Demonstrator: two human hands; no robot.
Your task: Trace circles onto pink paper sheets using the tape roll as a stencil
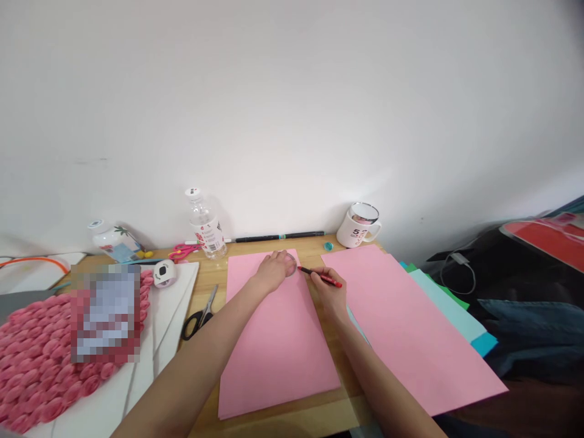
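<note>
My left hand (275, 268) presses down on a small round object (291, 266) at the far right corner of a pink paper sheet (274, 340) on the wooden desk (214, 283). The fingers are curled over the object, which is mostly hidden. My right hand (325, 289) grips a red pencil (322, 277) whose tip touches the edge of the round object.
A second pink sheet (406, 322) lies to the right on several coloured sheets (451, 304). Black-handled scissors (201, 316) lie left of the paper. A plastic bottle (206, 226), a white mug (359, 226) and a black pen (278, 237) stand by the wall. Pink paper roses (36, 359) fill the left.
</note>
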